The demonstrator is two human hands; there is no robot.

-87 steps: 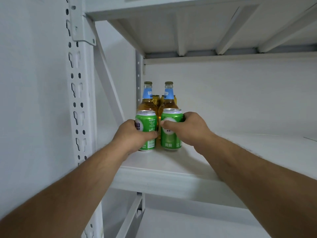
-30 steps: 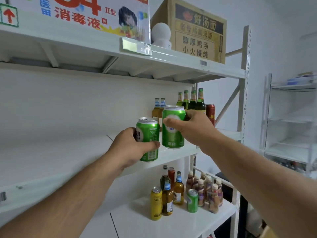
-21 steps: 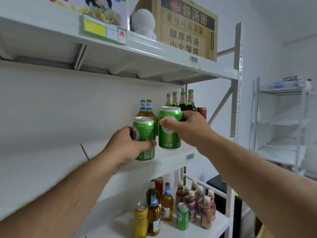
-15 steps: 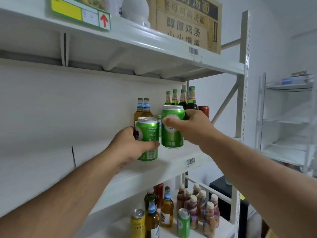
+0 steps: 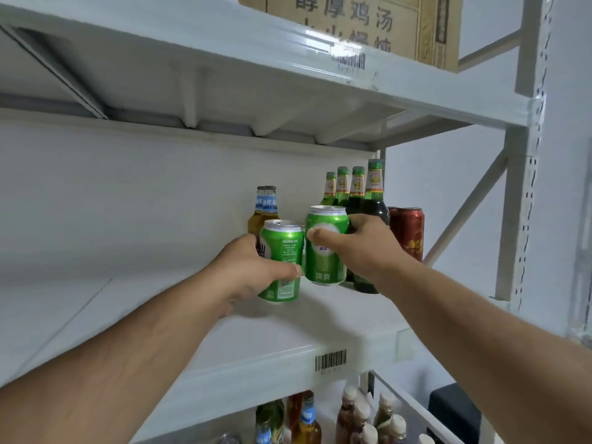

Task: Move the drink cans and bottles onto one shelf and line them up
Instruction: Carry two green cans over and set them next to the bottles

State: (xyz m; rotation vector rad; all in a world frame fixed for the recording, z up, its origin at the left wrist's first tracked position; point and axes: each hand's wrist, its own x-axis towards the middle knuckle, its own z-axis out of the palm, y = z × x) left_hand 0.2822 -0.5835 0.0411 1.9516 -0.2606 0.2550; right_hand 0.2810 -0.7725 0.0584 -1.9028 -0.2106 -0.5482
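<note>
left hand (image 5: 248, 270) grasps one green can (image 5: 282, 261), right hand (image 5: 365, 248) grips another green can (image 5: 325, 245), both seemingly just above the shelf (image 5: 288, 350), near green bottles (image 5: 362, 200).

White metal shelving (image 5: 256, 357) up close, barcode sticker (image 5: 330, 359) on its front edge, cardboard box (image 5: 368, 24) on the board above, perforated upright (image 5: 525, 174) to the sticker's right, plain white wall (image 5: 448, 193) behind, soft even light.
</note>
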